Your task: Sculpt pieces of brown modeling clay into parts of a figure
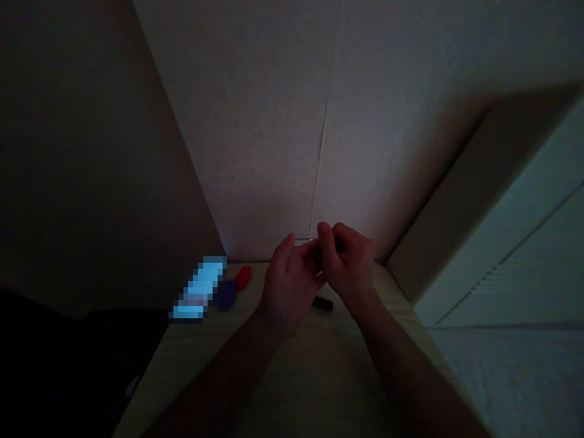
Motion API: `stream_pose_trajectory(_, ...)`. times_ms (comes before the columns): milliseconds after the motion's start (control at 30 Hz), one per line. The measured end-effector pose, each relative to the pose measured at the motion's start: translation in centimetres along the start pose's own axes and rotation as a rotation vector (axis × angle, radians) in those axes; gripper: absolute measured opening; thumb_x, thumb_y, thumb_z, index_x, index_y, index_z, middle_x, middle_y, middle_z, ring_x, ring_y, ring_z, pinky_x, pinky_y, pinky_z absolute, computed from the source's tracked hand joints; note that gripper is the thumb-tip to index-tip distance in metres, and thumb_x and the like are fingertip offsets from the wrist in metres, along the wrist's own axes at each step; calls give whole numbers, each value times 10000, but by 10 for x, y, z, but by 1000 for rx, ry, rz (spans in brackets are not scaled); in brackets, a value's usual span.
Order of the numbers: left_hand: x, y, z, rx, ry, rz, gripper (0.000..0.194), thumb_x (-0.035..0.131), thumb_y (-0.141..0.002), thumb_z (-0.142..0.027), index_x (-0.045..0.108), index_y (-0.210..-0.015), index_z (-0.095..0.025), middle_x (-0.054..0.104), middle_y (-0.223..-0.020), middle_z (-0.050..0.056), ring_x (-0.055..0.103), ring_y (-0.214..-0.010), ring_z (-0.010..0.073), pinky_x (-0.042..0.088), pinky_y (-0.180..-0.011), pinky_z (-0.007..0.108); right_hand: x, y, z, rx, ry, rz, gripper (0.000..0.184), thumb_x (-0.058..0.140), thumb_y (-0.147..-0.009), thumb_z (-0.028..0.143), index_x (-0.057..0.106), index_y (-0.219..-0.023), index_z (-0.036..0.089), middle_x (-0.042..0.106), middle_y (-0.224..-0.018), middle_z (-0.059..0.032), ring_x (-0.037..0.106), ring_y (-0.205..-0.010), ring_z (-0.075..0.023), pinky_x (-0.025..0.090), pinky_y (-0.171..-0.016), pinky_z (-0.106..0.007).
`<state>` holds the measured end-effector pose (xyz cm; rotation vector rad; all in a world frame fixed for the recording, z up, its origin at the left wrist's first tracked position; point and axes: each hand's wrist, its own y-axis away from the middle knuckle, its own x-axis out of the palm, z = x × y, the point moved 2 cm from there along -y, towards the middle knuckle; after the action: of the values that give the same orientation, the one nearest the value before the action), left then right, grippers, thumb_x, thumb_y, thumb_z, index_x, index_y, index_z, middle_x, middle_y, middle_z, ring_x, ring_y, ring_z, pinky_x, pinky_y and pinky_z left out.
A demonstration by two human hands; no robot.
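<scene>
Both my hands meet above the middle of a wooden tabletop [292, 389]. My left hand [289, 286] is cupped, thumb up and fingers curled toward the right hand. Behind its thumb and fingertips shows a thin, pale, see-through-looking piece [303, 241], too dim to name. My right hand [347, 261] is closed, with the thumb pressed along the bent fingers; whatever it pinches is hidden. The hands touch or overlap at the fingertips. Below them on the table lies a small black cylinder-like object [323, 303], partly covered by the left hand.
At the table's left side are a blurred, brightly lit phone-like rectangle [201, 289], a dark blue object [225, 294] and a red one [244, 277]. A pale wall [264, 152] with a vertical seam rises behind. White furniture [511, 243] stands at right. The light is dim.
</scene>
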<state>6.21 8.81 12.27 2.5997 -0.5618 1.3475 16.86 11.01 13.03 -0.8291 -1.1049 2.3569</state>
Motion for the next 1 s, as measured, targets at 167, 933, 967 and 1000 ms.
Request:
stream_pose_trajectory(167, 1, 1, 3, 2, 83, -68, 476, 447, -939, -566, 690, -887, -160, 725, -941, 120, 658, -1128, 308, 496, -991, 436, 11, 5, 8, -116, 127, 79, 401, 479, -1021, 420, 497, -681, 207, 524, -644, -23, 467, -592, -159, 337, -587, -315)
stream_pose_trajectory(933, 1, 12, -30, 292, 50, -249, 578, 390, -956, -593, 647, -1295, -201, 629, -1406, 109, 477, -1417, 277, 367, -1167, 421, -4, 2, 29, -148, -299, 446, 456, 786, -796, 243, 621, -1221, 224, 743, -1114, -73, 711, -965, -226, 579, -877, -390)
stream_pose_trajectory(967, 2, 13, -30, 283, 48, -242, 579, 380, -964, -589, 643, -1301, -197, 626, -1412, 105, 474, -1420, 274, 357, -1172, 417, -5, 2, 28, -142, -309, 446, 484, 791, -778, 227, 612, -1227, 228, 747, -1113, -69, 719, -963, -226, 583, -877, -388)
stream_pose_trajectory(1000, 3, 13, -29, 274, 43, -230, 580, 379, -967, -587, 638, -1307, -195, 622, -1417, 103, 473, -1419, 274, 355, -1171, 414, -6, 2, 28, -140, -315, 446, 503, 794, -763, 215, 606, -1229, 232, 750, -1113, -66, 726, -963, -226, 586, -874, -384)
